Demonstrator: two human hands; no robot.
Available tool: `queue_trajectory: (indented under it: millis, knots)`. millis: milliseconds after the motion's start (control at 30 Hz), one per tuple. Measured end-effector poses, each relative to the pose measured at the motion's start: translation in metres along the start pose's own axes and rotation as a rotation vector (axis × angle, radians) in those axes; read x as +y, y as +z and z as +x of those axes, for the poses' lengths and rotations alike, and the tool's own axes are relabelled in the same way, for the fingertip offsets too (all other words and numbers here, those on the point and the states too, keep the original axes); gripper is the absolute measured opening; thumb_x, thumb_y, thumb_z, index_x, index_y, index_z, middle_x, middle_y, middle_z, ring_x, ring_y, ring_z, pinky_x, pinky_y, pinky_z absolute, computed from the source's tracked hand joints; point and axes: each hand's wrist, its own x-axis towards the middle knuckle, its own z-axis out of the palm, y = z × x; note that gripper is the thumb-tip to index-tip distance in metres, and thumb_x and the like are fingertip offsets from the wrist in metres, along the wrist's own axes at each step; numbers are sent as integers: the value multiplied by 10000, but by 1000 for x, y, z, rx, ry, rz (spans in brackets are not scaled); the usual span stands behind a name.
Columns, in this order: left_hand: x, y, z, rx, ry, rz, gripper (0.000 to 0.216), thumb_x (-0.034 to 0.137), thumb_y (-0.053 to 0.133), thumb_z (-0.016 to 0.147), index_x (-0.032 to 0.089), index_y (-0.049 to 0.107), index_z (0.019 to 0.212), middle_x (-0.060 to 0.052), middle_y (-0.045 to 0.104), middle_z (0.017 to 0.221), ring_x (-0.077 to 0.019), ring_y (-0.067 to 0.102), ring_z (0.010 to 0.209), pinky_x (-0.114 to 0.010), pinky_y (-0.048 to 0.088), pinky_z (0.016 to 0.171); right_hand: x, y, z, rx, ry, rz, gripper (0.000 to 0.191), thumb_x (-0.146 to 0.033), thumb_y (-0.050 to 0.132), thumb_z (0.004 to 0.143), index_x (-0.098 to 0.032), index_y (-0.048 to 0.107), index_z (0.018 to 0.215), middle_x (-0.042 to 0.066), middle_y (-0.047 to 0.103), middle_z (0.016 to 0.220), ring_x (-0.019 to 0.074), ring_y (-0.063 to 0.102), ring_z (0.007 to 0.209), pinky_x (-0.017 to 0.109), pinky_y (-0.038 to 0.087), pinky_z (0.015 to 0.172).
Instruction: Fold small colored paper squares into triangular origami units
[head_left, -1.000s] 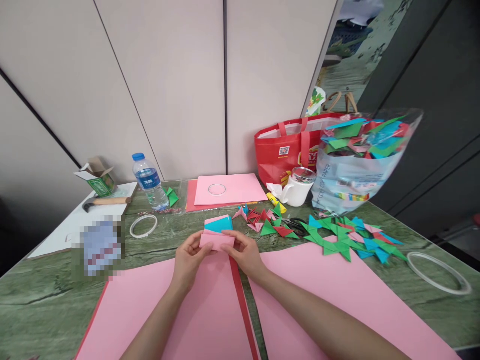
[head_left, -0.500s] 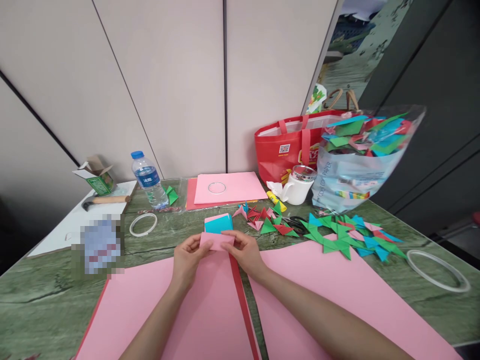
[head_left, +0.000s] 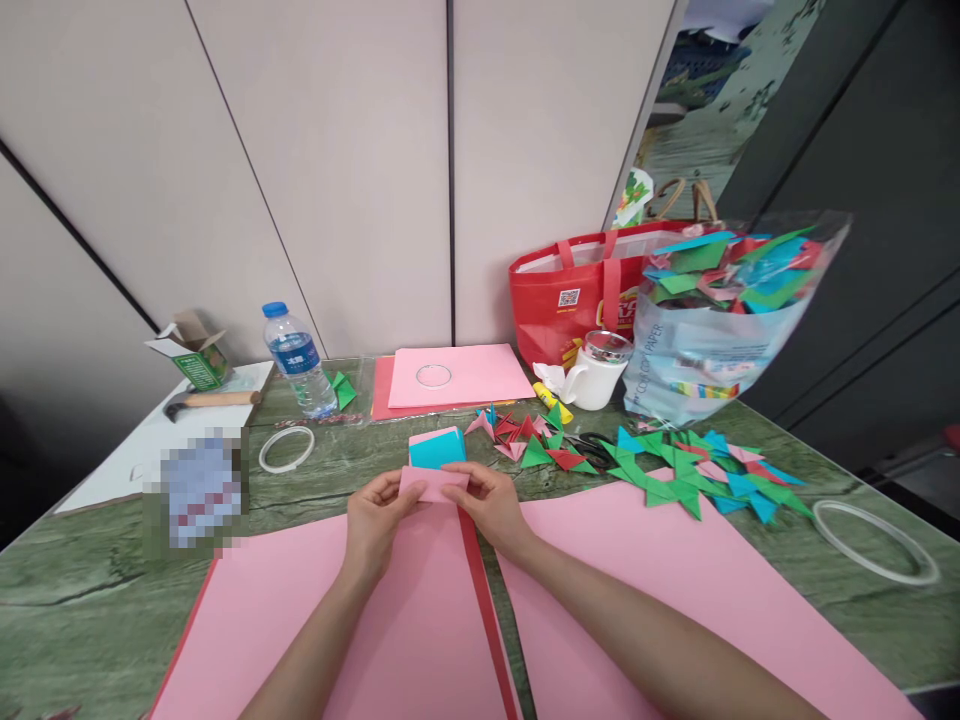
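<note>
A small folded piece of pink paper (head_left: 434, 485) is held between my two hands above the large pink sheet (head_left: 409, 600). My left hand (head_left: 379, 515) pinches its left end, thumb in front and fingers behind. At the right end, my right hand (head_left: 491, 505) grips it the same way. Just behind it lies a small stack of blue and pink paper pieces (head_left: 437, 448). A second large pink sheet (head_left: 622, 570) spreads under my right forearm.
Folded paper pieces (head_left: 675, 465), scissors (head_left: 592, 447) and a yellow glue stick (head_left: 553, 402) lie to the right. Behind them stand a white mug (head_left: 596, 375), a red bag (head_left: 547, 310) and a plastic bag (head_left: 697, 350). A water bottle (head_left: 300, 365) and a hammer (head_left: 217, 399) are at left.
</note>
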Motion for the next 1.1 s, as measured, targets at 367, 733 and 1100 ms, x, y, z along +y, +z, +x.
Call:
queue_trajectory:
  millis: [367,733,1100]
  knots:
    - [-3,-1,1,6,9,-4,254,261,704,589,121,645,792,-52,685,734,-158,613,662,-264,515,638,-2,0,0,0,26,9,249,-282,620,677,-199,651,910,1,618,694,111,467,539,227,381,519]
    - [-1,0,-1,20,3,11,267,270,706,581,115,644,790,-59,685,732,-170,617,665,-280,516,642,2,0,0,-4,52,35,242,-283,627,672,-193,650,896,20,642,778,148,546,648,251,431,591]
    - [-1,0,0,28,4,48,279,292,706,573,119,647,783,-63,691,728,-183,624,668,-287,520,639,1,-1,0,-8,30,41,230,-301,624,674,-191,658,873,33,663,820,175,585,720,278,461,652]
